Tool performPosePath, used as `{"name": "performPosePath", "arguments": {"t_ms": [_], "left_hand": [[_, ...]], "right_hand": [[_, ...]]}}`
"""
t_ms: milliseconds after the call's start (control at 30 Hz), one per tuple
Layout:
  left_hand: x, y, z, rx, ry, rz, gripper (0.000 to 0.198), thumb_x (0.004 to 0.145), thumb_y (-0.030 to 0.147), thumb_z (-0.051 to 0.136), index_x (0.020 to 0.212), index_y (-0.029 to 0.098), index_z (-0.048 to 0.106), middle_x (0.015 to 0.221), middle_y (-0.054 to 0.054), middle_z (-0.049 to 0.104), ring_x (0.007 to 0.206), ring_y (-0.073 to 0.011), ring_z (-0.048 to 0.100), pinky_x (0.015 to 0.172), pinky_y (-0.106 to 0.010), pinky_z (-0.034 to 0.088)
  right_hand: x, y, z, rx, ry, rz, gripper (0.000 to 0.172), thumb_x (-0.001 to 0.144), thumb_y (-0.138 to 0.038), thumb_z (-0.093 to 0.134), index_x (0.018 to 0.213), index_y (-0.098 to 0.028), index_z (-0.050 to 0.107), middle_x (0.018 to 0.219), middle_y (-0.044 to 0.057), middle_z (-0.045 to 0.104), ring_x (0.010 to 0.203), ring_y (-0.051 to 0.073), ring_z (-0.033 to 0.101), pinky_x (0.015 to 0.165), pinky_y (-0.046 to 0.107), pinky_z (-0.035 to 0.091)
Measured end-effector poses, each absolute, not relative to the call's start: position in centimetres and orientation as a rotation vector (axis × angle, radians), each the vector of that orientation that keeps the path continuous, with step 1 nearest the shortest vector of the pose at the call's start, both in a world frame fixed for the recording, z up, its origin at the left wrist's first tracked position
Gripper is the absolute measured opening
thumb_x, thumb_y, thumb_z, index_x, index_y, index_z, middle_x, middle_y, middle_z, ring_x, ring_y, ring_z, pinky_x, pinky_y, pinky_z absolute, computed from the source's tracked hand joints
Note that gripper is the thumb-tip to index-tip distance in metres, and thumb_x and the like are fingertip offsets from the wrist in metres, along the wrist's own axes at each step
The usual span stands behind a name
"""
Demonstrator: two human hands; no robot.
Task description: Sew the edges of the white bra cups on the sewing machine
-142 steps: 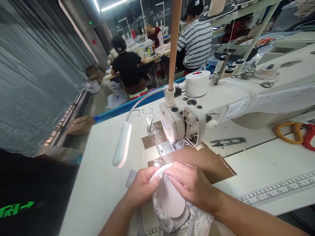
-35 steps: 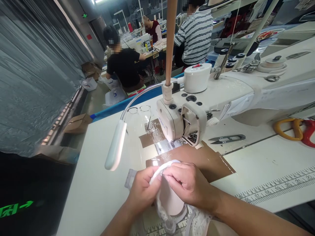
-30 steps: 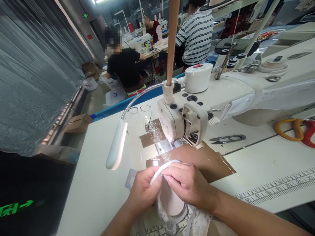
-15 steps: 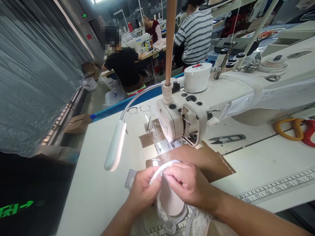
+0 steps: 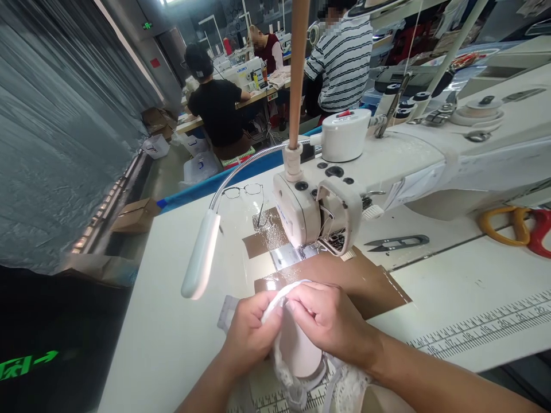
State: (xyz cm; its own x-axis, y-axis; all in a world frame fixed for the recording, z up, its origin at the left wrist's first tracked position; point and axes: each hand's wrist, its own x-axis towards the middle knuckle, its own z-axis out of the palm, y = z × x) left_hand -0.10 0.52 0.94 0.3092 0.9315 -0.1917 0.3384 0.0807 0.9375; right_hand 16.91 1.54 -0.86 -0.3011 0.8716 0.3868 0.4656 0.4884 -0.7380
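Observation:
A white, lace-trimmed bra [image 5: 299, 350] with a pale moulded cup is held just in front of the sewing machine [image 5: 297, 209]. My left hand [image 5: 253, 327] pinches its top edge between thumb and fingers. Close beside it, my right hand [image 5: 329, 315] grips the same edge, fingertips pressed together over the fabric. Lace and straps hang below the hands onto the table. The needle area lies beyond my hands, and the fabric is apart from it. What sits exactly between my right fingertips is hidden.
A lamp [image 5: 201, 255] on a bent neck shines from the left. Glasses [image 5: 232, 193] lie behind it. Thread snips [image 5: 398, 243] and yellow-and-red scissors [image 5: 503, 226] lie right of the machine. A printed ruler [image 5: 486, 327] runs along the front edge. Several people work at machines beyond.
Both hands keep their hold on the bra edge, with only a slight shift of the right fingers. In the background, the person in black has moved a little.

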Motion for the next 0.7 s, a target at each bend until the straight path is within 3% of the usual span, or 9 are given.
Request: {"name": "performPosePath", "arguments": {"t_ms": [200,400,700], "left_hand": [[-0.26,0.50,1.00,1.427,1.238,0.658,0.026,0.088,0.028,0.049,0.101,0.014,0.066,0.074,-0.004,0.062,0.069,-0.0153,0.054,0.062,-0.022,0.044],[-0.15,0.58,1.24,1.398,1.201,0.662,0.026,0.088,0.030,0.049,0.100,0.014,0.066,0.076,-0.005,0.063,0.072,-0.0157,0.055,0.064,-0.022,0.044],[-0.30,0.46,1.05,1.405,1.197,0.677,0.025,0.089,0.029,0.049,0.100,0.013,0.066,0.072,-0.003,0.061,0.068,-0.0136,0.052,0.061,-0.021,0.042]], "right_hand": [[17.39,1.61,-0.84,-0.998,-1.976,0.649,0.029,0.084,-0.013,0.041,0.057,-0.016,0.050,0.052,-0.001,0.041,0.049,0.010,0.035,0.047,0.023,0.029],[17.19,1.58,-1.24,-0.944,-1.990,0.607,0.025,0.087,-0.015,0.042,0.069,-0.017,0.060,0.055,0.000,0.050,0.052,0.012,0.043,0.051,0.024,0.033],[16.93,1.72,-1.01,-1.000,-1.973,0.585,0.028,0.086,-0.013,0.040,0.061,-0.016,0.054,0.054,-0.001,0.045,0.051,0.011,0.038,0.050,0.024,0.030]]}}
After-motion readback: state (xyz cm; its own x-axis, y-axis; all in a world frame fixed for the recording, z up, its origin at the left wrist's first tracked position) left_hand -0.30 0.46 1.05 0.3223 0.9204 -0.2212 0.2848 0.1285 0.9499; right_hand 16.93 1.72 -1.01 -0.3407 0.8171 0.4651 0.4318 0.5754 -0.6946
